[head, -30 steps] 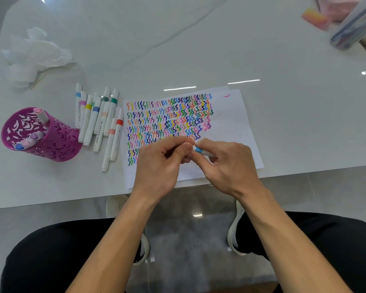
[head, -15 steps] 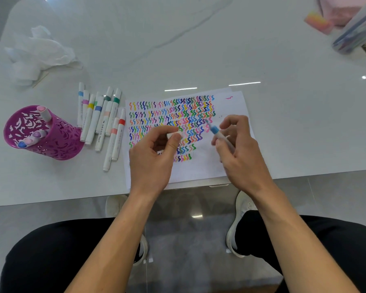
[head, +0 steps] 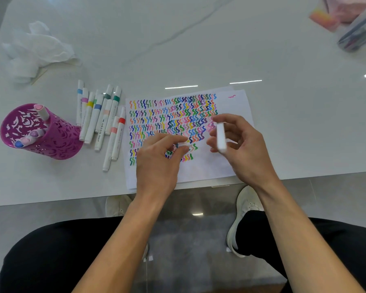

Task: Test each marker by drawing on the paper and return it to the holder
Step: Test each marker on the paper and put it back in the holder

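Testing is judged to be the step in hand. A marker [head: 220, 137] is pinched in the right hand [head: 244, 151] between thumb and curled fingers, over the right part of the paper [head: 239, 106]. Its tip is blurred and cannot be made out, nor can contact with the sheet be told. A small pale piece, taken to be the cap [head: 183, 145], is pinched between thumb and forefinger of the left hand [head: 156, 163], which is held over the near rows of squiggles.

Next, the tip would need to be turned down onto bare paper beside the last short row and a squiggle drawn. The cap would then be pressed back on and the marker carried well left to the holder [head: 57, 142], where a few markers already stand. Loose markers [head: 99, 121] are laid between holder and paper, so much is judged left to do.

A glossy white marble-look table [head: 199, 39] is used as the surface. A crumpled tissue [head: 36, 51] is seen far left, and a clear case [head: 359, 30] far right. Grey floor and pale shoes are seen below the near edge.
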Motion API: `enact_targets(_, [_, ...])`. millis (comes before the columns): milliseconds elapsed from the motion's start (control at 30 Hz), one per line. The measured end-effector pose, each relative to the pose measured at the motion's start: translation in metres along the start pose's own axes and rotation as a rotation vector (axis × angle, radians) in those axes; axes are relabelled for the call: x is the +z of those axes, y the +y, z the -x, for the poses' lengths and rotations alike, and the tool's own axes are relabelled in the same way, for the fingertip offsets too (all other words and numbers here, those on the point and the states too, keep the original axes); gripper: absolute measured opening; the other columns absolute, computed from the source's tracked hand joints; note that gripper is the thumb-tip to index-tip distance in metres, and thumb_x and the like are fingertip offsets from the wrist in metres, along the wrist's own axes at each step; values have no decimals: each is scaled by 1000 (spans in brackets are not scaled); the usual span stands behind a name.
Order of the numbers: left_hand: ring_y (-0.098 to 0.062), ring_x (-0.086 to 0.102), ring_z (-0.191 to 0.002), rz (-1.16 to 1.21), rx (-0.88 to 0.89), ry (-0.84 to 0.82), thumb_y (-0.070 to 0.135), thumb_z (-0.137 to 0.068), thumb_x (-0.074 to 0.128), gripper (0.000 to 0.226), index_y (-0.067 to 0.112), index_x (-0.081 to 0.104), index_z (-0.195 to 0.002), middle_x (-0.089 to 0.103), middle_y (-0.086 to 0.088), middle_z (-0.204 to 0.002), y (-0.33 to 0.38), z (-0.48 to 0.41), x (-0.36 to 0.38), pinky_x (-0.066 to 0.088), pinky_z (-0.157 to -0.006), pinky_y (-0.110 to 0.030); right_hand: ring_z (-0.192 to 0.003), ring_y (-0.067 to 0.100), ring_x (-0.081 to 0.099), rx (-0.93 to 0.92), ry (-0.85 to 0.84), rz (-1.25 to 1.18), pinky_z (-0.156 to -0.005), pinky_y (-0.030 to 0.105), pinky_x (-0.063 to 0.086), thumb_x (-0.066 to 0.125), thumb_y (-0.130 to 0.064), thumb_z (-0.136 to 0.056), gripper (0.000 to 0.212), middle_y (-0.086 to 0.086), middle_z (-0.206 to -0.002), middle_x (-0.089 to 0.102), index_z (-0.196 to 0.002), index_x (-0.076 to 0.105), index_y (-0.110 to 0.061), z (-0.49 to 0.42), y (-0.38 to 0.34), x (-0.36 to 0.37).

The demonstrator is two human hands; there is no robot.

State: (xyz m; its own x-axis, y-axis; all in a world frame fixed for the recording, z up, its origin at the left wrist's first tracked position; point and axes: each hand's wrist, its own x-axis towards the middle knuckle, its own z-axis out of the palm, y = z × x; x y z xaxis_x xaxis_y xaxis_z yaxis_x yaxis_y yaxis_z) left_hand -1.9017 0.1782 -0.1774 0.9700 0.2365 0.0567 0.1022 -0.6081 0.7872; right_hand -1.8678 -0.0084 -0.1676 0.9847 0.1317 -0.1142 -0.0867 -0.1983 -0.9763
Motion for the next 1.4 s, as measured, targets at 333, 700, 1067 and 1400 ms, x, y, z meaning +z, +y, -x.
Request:
enact_targets(333, [-18,60,-93,-174,98,17,19,-82,83,14,16,81,-96,72,3,-94,-7,-4,9,36,-81,-16,-59,30,67,5,135,0,-52,32,53,64,-15,-98,10,10,-77,72,-106,64,-21,-6,7,8])
enact_targets(700, [-16,56,-96,-210,77,-9,20,-85,80,15,18,79,-100,68,5,-97,-10,-5,12,34,-83,-17,-56,27,66,29,258,70,-50,28,51,73,-26,-91,21,10,-76,69,-82,55,-22,-5,22,12])
enact_targets(1067, [-14,54,-100,-218,36,-41,23,-88,78,17,19,78,-104,66,6,-102,-8,-6,11,34,-84,-18,-56,21,69,46,242,123,-52,28,54,74,-21,-94,19,10,-78,72,-86,57,-18,-7,19,14])
enact_targets(1400, [-13,53,-100,-215,20,-37,24,-87,79,17,19,78,-103,65,7,-101,-7,-7,11,31,-82,-12,-60,24,67,45,203,174,-53,35,54,74,-23,-92,24,10,-75,70,-79,54,-24,-8,20,11])
